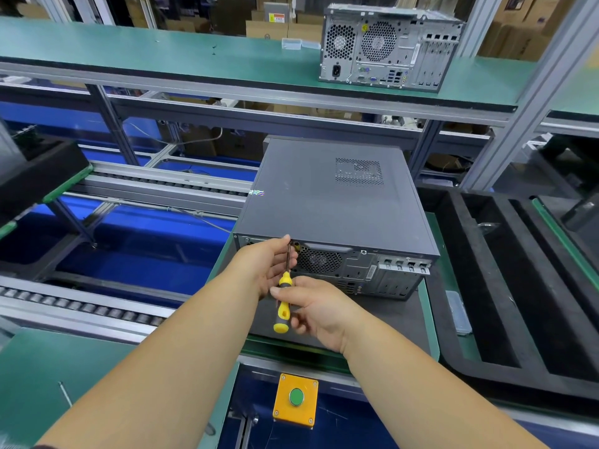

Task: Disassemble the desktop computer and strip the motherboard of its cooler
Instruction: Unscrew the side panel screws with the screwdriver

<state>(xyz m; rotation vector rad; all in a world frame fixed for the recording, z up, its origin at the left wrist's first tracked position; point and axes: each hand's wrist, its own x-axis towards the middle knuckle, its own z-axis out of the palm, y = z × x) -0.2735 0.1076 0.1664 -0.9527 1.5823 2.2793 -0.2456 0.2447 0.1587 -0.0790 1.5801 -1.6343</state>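
Now screwdriver (282, 299) (two-handed) at computer (334, 202).

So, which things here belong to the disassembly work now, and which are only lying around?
In use:
- desktop computer lying on its side
- screwdriver, tip at the rear panel
- right hand gripping the handle
- left hand steadying the shaft

Lying about:
- second computer on the upper shelf
- green push button
- black foam tray
- clear plastic box
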